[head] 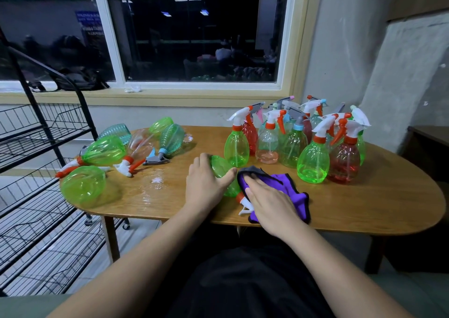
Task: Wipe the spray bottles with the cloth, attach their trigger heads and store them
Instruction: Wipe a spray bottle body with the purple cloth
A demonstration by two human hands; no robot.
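A green spray bottle [220, 167] lies on the tabletop [364, 208], base pointing away and trigger head [243, 202] toward the person, as the left hand [203, 184] grips its body and the flat-fingered right hand [272, 201] presses a purple cloth [301, 200] alongside.

From the seat, an oval wooden table [364, 210] fills the middle of the room, with a wet, shiny patch [155, 184] on its top toward ten o'clock. At twelve o'clock a white-framed window [194, 38] shows only darkness and reflected ceiling lights. On its sill [170, 96], at eleven o'clock, lie a dark bag [80, 80] and, just beside it, a crumpled white scrap [133, 88]. At two o'clock a grey slab [401, 74] leans on the wall, with a dark low table [430, 135] near it at three.
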